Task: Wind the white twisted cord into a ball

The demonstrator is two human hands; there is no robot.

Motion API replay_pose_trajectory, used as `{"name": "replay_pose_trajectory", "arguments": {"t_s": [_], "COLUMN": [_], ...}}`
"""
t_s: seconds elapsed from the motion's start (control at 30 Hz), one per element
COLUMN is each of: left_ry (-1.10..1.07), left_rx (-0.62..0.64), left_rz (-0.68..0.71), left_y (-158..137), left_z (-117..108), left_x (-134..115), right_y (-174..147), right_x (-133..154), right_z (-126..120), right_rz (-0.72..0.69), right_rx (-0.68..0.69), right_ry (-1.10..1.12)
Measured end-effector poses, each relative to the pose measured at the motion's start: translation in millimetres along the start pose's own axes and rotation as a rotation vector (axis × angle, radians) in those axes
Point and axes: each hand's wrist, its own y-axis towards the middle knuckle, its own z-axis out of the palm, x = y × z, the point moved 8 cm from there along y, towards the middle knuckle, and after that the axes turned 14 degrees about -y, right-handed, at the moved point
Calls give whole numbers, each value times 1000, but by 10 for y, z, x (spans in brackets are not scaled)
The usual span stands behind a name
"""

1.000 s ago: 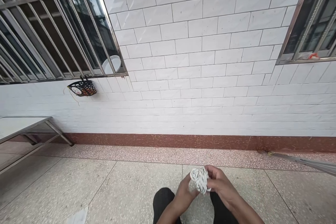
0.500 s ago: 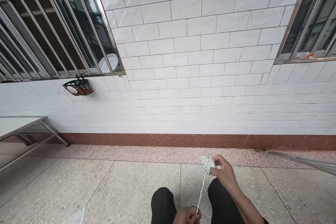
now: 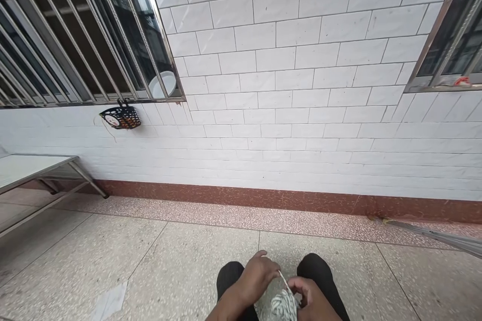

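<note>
A bundle of white twisted rope (image 3: 283, 305) sits low between my knees, wound into a ball. My right hand (image 3: 314, 298) is closed around the right side of this ball, its fingers bent at the rope. Up and to the left, my left hand (image 3: 259, 277) pinches the rope's strand, which runs taut and short from its fingertips down to the ball. Both hands are in front of my dark trouser legs (image 3: 314, 267). The lower part of the ball is partly cut off by the frame's bottom edge.
A white-tiled wall (image 3: 271, 110) stands ahead. On the left are a barred window (image 3: 86, 35), a hanging black basket (image 3: 122, 118) and a metal-legged table (image 3: 37, 168). A pale sheet (image 3: 109, 303) lies on the speckled floor. Grey poles (image 3: 433, 233) lean in from the right.
My left hand has risen from the bottom edge to above the ball, still pinching the strand. My right hand and the ball have dropped lower and closer to me. The view has shifted slightly.
</note>
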Motion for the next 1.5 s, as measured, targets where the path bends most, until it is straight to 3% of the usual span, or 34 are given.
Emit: {"name": "replay_pose_trajectory", "arguments": {"t_s": [0.17, 0.3, 0.4, 0.47, 0.53, 0.6, 0.67, 0.73, 0.8, 0.9, 1.0, 1.07, 1.17, 1.3, 1.4, 1.47, 1.5], "left_ry": [-244, -386, -427, -437, -446, -444, -375, -226, -71, 22, -88, -269, -560, -734, -767, -748, -755], "left_rx": [-108, -149, -119, -67, -15, 13, 7, -24, -48, -58, -72, -93, -142, -149, -292, -401, -397], "left_rz": [-153, -255, -318, -357, -358, -311, -222, -117, -26, 29, 23, -3, -103, -230, -227, -169, -130], "left_y": [-93, -248, -312, -327, -318, -279, -214, -145, -89, -30, 14, 34, 29, -26, -61, -72, -59], "left_z": [10, 116, 292, 438, 540, 550, 453, 291, 132, -26, -67, -18, 156, 367, 142, -113, -192], "left_x": [211, 342, 377, 344, 237, 71, -101, -223, -268, -216, -187, -200, -149, 22, 54, -54, -148], "right_y": [-25, -33, 0, 59, 116, 138, 167, 231, 262, 216, 89, 7, -84, -143, -124, -94, -81], "right_x": [203, 107, 174, 238, 265, 233, 125, -37, -196, -281, -137, 3, 177, 349, 489, 559, 570], "right_z": [-327, -473, -533, -635, -855, -1071, -1109, -917, -612, -163, 12, -50, -268, -535, -592, -529, -484], "right_rz": [94, 274, 263, 229, 183, 162, 159, 114, 58, 10, 20, 46, 102, 179, 183, 173, 178], "right_rx": [-116, -221, -243, -280, -425, -608, -679, -575, -411, -119, 67, 73, -28, -166, -164, -111, -90], "right_ry": [415, 500, 512, 426, 218, -68, -325, -450, -420, -156, 145, 256, 362, 538, 543, 509, 499]}}
